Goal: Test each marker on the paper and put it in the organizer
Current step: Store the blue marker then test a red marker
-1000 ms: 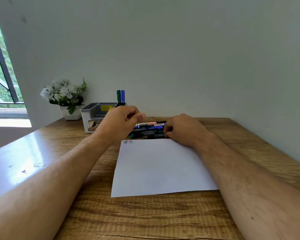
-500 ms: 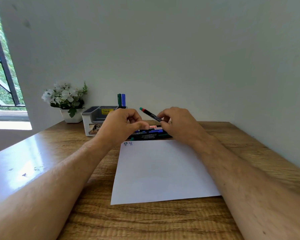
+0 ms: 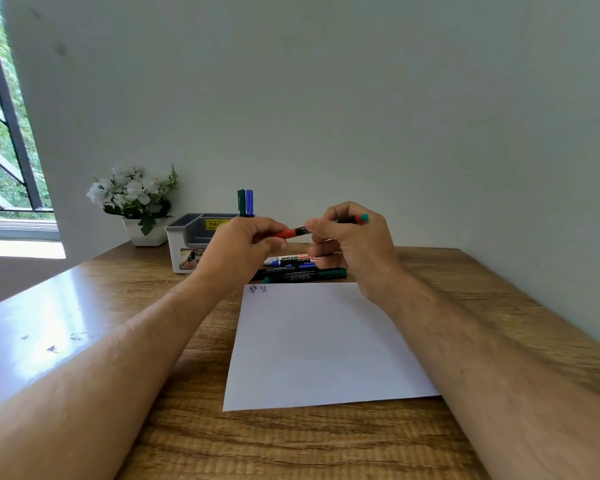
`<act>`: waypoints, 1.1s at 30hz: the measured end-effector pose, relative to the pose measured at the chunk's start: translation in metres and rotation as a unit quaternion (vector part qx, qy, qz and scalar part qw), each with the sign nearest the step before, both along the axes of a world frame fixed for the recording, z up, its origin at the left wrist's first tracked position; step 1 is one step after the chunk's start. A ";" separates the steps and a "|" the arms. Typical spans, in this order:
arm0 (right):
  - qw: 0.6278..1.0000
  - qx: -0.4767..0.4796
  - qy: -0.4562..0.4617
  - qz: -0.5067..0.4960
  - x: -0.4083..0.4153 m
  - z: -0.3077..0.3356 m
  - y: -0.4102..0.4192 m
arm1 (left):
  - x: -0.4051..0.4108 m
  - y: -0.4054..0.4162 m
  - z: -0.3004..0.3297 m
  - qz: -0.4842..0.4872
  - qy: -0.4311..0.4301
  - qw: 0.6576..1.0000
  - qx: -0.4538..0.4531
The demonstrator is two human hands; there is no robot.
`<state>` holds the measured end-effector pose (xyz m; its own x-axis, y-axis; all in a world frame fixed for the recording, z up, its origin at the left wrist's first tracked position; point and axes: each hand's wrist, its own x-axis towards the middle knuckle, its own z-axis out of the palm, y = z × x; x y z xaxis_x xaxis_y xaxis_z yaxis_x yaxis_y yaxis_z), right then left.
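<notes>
Marker (image 3: pixel 298 232) with a red cap is held level in the air above the far edge of the paper (image 3: pixel 326 344). Left hand (image 3: pixel 246 249) pinches the red cap end; right hand (image 3: pixel 355 244) grips the black barrel. Uncapping appears to be the step in hand. Next likely calls for pulling the cap straight off, then scribbling beside the two small marks (image 3: pixel 258 289). More markers (image 3: pixel 302 271) lie on the table; two stand in the organizer (image 3: pixel 196 242).
</notes>
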<state>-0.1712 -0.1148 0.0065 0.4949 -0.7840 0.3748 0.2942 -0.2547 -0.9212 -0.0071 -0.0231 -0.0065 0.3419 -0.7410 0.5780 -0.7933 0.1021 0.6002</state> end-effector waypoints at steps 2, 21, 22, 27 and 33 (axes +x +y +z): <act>1.000 0.012 -0.003 -0.023 -0.003 0.003 0.001 | 0.000 0.001 0.002 0.004 0.006 1.000 -0.018; 0.941 0.125 0.163 0.270 -0.004 0.005 0.022 | -0.002 0.011 0.013 -0.074 -0.010 0.981 -0.179; 0.945 0.130 0.155 0.256 -0.001 0.005 0.023 | -0.004 0.011 0.013 -0.098 0.005 0.981 -0.165; 0.968 0.114 0.125 0.186 0.005 0.002 0.022 | -0.010 0.008 0.015 -0.247 0.312 0.913 -0.094; 0.976 0.071 0.129 0.160 0.007 -0.001 0.023 | -0.014 0.006 0.014 -0.293 0.454 0.837 -0.090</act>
<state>-0.1643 -0.0920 0.0059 0.7861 -0.6092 0.1050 0.0916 -0.0531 -0.9944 -0.0212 -0.0167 0.0072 0.3097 -0.8640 0.3969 0.1993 0.4671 0.8614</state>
